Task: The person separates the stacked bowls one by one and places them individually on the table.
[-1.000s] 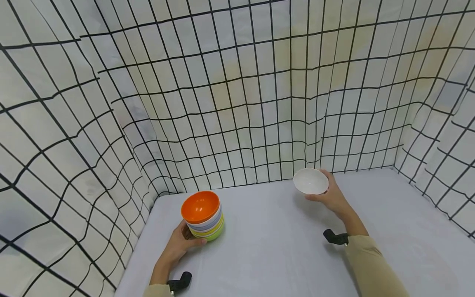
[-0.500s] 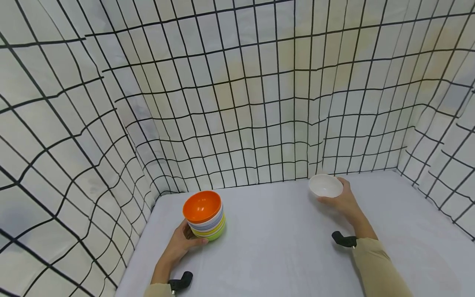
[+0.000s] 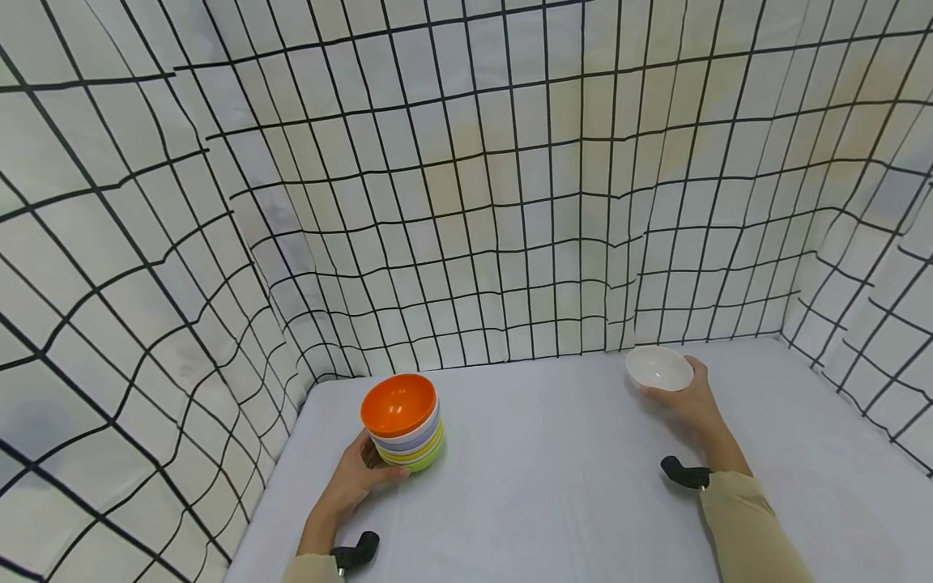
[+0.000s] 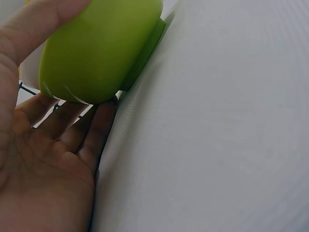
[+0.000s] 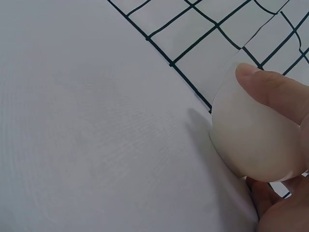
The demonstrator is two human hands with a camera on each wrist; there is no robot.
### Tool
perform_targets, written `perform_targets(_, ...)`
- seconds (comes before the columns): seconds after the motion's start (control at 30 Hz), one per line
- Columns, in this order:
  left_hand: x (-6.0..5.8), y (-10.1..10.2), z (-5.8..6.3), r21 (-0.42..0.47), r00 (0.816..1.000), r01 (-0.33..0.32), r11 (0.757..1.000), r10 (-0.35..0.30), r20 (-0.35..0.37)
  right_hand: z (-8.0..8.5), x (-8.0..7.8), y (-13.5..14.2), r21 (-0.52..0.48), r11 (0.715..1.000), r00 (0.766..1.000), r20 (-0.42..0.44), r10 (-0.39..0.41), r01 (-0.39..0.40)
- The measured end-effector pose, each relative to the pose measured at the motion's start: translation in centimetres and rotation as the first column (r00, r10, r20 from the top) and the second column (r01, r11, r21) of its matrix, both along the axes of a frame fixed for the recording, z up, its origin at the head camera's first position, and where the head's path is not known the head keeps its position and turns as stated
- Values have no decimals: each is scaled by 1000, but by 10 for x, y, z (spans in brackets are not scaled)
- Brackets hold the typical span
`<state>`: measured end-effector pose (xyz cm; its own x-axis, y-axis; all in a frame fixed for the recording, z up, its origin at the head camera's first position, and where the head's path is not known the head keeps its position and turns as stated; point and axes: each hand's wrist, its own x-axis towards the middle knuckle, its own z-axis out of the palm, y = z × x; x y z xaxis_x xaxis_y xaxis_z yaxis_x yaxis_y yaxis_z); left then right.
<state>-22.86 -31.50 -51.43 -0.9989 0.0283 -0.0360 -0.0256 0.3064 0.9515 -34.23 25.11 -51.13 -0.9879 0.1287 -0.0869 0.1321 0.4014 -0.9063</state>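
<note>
On the left of the head view stands a stack of bowls, with an orange bowl on top, white, bluish and yellow ones beneath, and a lime-green bowl at the bottom. My left hand grips the stack low down, its thumb and fingers on either side of the green bowl. Far to the right, my right hand holds a single white bowl by its right side, thumb at the front. In the right wrist view, the white bowl sits close over the tabletop, its shadow beside it.
A white cloth-covered table runs under both hands. White walls with a black grid enclose it at the back and both sides. The white bowl is near the back edge. A black wrist mount juts inward from the right sleeve.
My right hand has carried the white bowl to the right and slightly lower in the view, and the bowl sits more level. My left hand and the stack have hardly moved.
</note>
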Motion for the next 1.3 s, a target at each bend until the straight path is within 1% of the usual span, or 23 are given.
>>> perform_targets(0.2, 0, 0, 0, -2, 1000, 5, 1000, -5, -3, -2, 0, 0, -11, 1000, 999, -35, 5, -5)
perform_targets(0.27, 0, 0, 0, -9, 1000, 11, 1000, -11, -5, -3, -1, 0, -14, 1000, 999, -36, 2, -3)
perform_targets(0.5, -1, -1, 0, -4, 1000, -11, 1000, 11, 1, -5, -5, 0, -12, 1000, 1000, -12, -5, 5)
perform_targets(0.6, -2, -2, -2, 0, 1000, -5, 1000, 5, 4, -4, -5, -1, -22, 1000, 1000, -8, -12, 12)
perform_targets(0.83, -1, -1, -2, 4, 1000, -4, 1000, 4, 0, -4, -4, -5, -57, 997, 998, -16, -61, 60)
perform_targets(0.97, 1, -1, -2, 5, 1000, -6, 1000, 6, 4, -6, -3, -6, -81, 994, 997, -18, -74, 72)
perform_targets(1.17, 1, -1, -2, 6, 1000, -6, 1000, 5, 5, -8, -3, -6, -62, 994, 996, -2, -88, 88)
perform_targets(1.3, 0, 0, -3, 8, 1000, -2, 1000, 2, -12, -8, -5, -5, -50, 994, 995, -16, -98, 98)
